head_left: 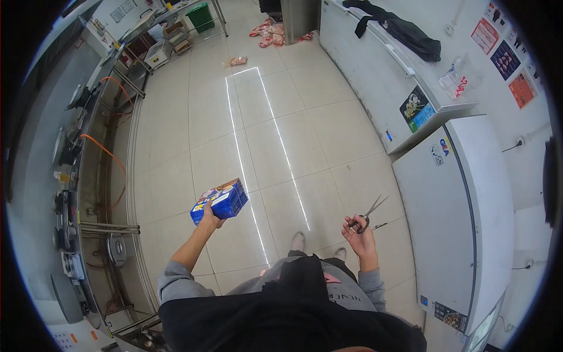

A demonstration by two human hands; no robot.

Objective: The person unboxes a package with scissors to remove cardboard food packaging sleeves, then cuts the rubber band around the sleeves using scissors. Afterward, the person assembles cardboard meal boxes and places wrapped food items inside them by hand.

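Observation:
Out to the left, my left hand (212, 218) grips a blue printed pack (226, 201), which looks like several flat boxes stacked together. Its fingers are partly hidden beneath the pack. My right hand (360, 237) is palm up on the other side of my body, with a pair of scissors (365, 218) held by the dark handles. The scissor blades point away and to the right, slightly apart. A small dark slim item (380, 225) sticks out beside that hand; I cannot make out what it is. Both hands are above the tiled floor.
A white chest freezer (375, 76) and a nearer white freezer (446, 205) line the right side. Metal counters (111, 170) with orange hoses run along the left. Ahead, a small packet (237, 61) and red-and-white bags (272, 34) lie on the floor, near a green bin (201, 17).

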